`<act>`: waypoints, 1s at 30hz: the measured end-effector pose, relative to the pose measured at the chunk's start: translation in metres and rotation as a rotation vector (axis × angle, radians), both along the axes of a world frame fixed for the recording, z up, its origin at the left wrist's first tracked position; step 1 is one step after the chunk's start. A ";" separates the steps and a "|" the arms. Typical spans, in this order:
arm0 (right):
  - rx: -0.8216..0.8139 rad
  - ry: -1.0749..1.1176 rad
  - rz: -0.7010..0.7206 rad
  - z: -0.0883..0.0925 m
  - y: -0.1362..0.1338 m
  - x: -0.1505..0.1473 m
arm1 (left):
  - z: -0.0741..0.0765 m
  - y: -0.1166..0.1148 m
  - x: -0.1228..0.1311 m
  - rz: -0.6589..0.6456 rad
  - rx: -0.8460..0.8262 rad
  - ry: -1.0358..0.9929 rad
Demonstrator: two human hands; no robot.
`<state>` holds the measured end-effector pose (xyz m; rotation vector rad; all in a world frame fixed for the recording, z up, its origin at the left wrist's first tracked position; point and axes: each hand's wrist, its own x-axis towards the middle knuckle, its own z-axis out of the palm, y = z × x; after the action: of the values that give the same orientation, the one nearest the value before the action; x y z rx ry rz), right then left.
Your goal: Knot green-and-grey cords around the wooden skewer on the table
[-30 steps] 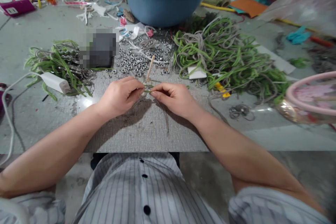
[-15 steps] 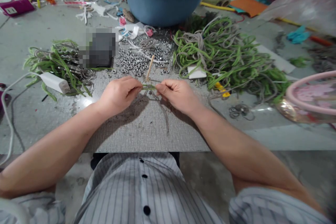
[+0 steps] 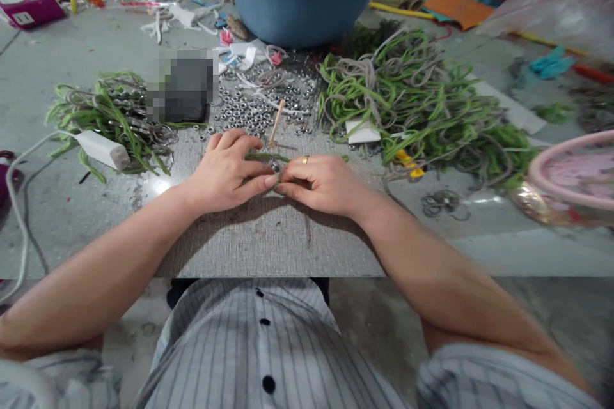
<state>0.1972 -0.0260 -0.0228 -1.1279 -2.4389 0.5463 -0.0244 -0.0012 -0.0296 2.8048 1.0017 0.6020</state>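
indoors, a worker's right hand [image 3: 322, 184] pinched a green cord [image 3: 261, 156] low over the table [image 3: 268, 250], at six o'clock from a blue basin [image 3: 297, 13]; whether the left hand [image 3: 233, 172], its thumb touching that pinch, also gripped, i could not tell. small metal rings [image 3: 244, 116] lay at eleven o'clock from both hands, a tangled cord pile [image 3: 407, 99] at two.

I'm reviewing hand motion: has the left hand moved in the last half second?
Yes: the left hand has moved; judged against the wooden stick, its thumb tip is further right and lower in view.
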 end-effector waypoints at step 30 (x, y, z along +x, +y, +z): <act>-0.040 0.206 -0.125 -0.003 -0.005 -0.012 | 0.010 -0.022 0.015 -0.038 -0.077 -0.205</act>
<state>0.1847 -0.0312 -0.0263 -1.1692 -2.1762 0.6410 -0.0097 -0.0235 -0.0192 2.6246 0.9095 0.8087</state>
